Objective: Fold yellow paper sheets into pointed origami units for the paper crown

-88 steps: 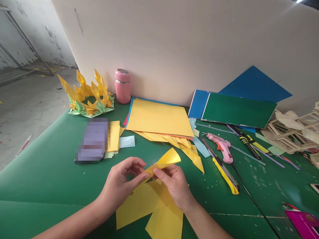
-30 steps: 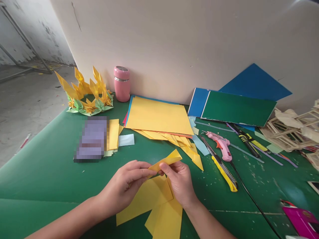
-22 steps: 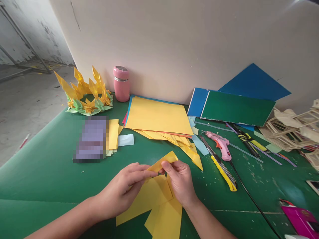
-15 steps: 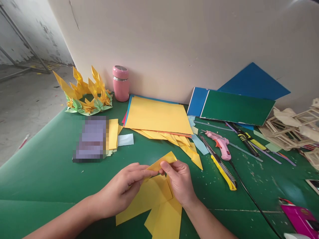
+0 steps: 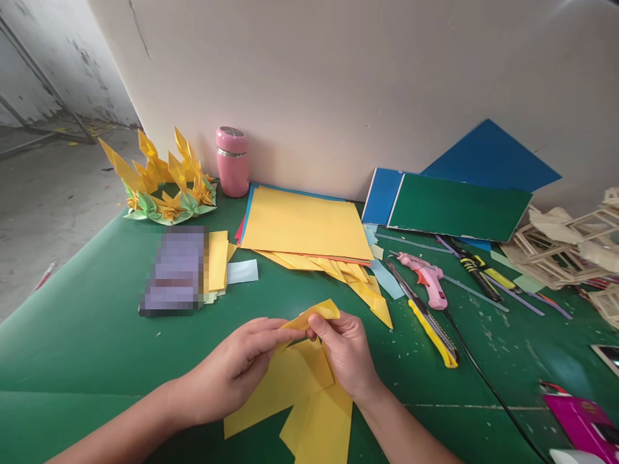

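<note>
Between my two hands is a folded strip of yellow paper [image 5: 320, 312], held above the table. My left hand [image 5: 242, 361] grips its left end, fingers closed along it. The thumb of my right hand [image 5: 349, 354] presses on the strip from above, with the fingers curled behind. Part of the strip is hidden by my fingers. Below my hands, several yellow paper pieces [image 5: 322, 422] lie overlapping on the green tabletop [image 5: 97, 361].
Behind my hands lies a stack of yellow sheets [image 5: 309, 222] with folded yellow pieces [image 5: 374, 299] under its front edge. To the right are a yellow utility knife [image 5: 432, 332] and a pink glue gun [image 5: 425, 277]. A paper crown [image 5: 169, 187] and pink flask [image 5: 233, 164] stand back left.
The right end of the yellow strip now curls over slightly near my right thumb. Both hands stay in nearly the same place, and the view has shifted a little.
</note>
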Motion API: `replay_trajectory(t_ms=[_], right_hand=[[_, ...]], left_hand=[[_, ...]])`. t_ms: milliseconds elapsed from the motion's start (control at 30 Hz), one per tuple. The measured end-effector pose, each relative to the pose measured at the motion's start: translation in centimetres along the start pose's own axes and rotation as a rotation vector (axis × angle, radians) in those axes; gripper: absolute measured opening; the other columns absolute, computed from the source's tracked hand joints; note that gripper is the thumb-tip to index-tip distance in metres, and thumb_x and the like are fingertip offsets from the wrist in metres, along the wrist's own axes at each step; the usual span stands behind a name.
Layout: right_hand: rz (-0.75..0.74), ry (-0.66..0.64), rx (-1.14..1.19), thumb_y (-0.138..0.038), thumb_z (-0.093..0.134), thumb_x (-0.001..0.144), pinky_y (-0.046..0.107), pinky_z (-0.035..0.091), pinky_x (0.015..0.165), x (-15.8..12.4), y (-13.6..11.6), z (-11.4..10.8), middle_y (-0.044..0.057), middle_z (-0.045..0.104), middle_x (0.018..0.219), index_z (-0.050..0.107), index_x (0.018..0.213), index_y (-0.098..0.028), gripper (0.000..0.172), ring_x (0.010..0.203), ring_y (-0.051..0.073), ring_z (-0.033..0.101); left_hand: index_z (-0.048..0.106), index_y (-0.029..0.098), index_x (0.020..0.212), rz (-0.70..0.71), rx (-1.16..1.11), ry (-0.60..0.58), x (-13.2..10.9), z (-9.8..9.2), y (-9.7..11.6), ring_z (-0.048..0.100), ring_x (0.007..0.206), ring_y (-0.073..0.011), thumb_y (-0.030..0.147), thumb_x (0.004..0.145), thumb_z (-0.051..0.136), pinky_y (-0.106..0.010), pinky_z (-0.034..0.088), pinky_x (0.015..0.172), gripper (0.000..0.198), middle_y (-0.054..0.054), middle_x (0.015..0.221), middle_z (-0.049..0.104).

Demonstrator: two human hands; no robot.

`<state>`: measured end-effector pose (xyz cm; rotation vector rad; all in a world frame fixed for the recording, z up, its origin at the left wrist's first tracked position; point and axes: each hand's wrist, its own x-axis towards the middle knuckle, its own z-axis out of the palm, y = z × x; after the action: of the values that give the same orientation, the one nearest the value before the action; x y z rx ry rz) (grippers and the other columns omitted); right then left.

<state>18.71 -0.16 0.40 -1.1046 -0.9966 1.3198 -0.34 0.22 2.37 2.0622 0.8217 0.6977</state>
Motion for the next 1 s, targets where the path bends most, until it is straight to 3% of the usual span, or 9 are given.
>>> replay_trajectory(t_ms=[200,367,467,533,600,700,933,1000], right_hand=[[0.025,0.042,0.02,-0.045,0.072,0.073,0.028,0.045,0.06,0.1,0.2,-0.2,0.0,0.058,0.053,0.065,0.053,-0.019,0.034,0.055,0.013,0.051],[-0.052,0.266,0.118,-0.046,0.077,0.064,0.027,0.045,0.055,1.3,-0.7,-1.9,0.003,0.066,0.064,0.073,0.069,-0.02,0.027,0.056,0.012,0.053],[-0.111,0.31,0.091,-0.045,0.078,0.065,0.026,0.047,0.056,1.5,-1.3,-2.5,0.003,0.068,0.068,0.073,0.07,-0.02,0.025,0.057,0.011,0.054],[-0.109,0.247,0.086,-0.045,0.078,0.066,0.025,0.048,0.058,1.2,-1.4,-2.4,0.002,0.068,0.072,0.074,0.08,-0.022,0.027,0.058,0.011,0.056],[-0.053,0.092,0.077,-0.045,0.081,0.061,0.025,0.049,0.059,0.8,-1.4,-1.8,0.0,0.067,0.074,0.073,0.091,-0.024,0.037,0.06,0.012,0.057],[0.06,-0.116,0.018,-0.045,0.081,0.062,0.027,0.05,0.062,0.3,-1.3,-0.9,0.001,0.066,0.071,0.073,0.08,-0.021,0.031,0.064,0.015,0.059],[0.055,-0.067,-0.105,-0.043,0.074,0.07,0.027,0.05,0.058,0.0,-1.0,-0.5,0.003,0.064,0.069,0.07,0.069,-0.018,0.025,0.061,0.015,0.055],[0.043,-0.045,-0.124,-0.043,0.073,0.07,0.026,0.049,0.057,0.0,-0.8,-0.6,0.003,0.064,0.069,0.071,0.069,-0.018,0.025,0.06,0.015,0.056]], left_hand=[[0.058,0.028,0.125,-0.023,0.007,-0.001,-0.1,-0.1,0.1,0.057,0.115,-0.0186,0.011,0.091,0.037,-0.03,0.047,0.098,0.043,-0.006,0.122,0.064],[0.063,0.025,0.118,-0.091,0.027,-0.014,-0.1,-0.5,0.1,0.059,0.113,-0.019,0.016,0.091,0.039,-0.03,0.047,0.098,0.038,-0.006,0.116,0.067],[0.064,0.026,0.118,-0.158,0.008,-0.023,-0.1,-0.7,0.2,0.059,0.114,-0.0194,0.02,0.092,0.039,-0.031,0.046,0.099,0.036,-0.005,0.118,0.067],[0.063,0.026,0.119,-0.189,-0.022,-0.03,-0.1,-0.8,0.2,0.057,0.117,-0.0199,0.021,0.092,0.039,-0.033,0.044,0.101,0.037,-0.005,0.121,0.066],[0.062,0.026,0.121,-0.197,-0.058,-0.031,-0.1,-0.7,0.2,0.055,0.119,-0.0208,0.02,0.091,0.042,-0.035,0.043,0.102,0.037,-0.005,0.124,0.064],[0.061,0.028,0.122,-0.175,-0.119,-0.041,-0.2,-0.5,0.3,0.054,0.121,-0.0213,0.016,0.089,0.044,-0.036,0.043,0.102,0.04,-0.004,0.127,0.062],[0.06,0.027,0.123,-0.151,-0.121,-0.124,0.3,-0.9,0.8,0.057,0.116,-0.0207,0.013,0.088,0.041,-0.033,0.044,0.1,0.042,-0.006,0.126,0.062],[0.062,0.026,0.121,-0.137,-0.079,-0.14,0.3,-1.0,0.7,0.061,0.106,-0.0186,0.014,0.09,0.038,-0.029,0.048,0.092,0.041,-0.007,0.117,0.065]])
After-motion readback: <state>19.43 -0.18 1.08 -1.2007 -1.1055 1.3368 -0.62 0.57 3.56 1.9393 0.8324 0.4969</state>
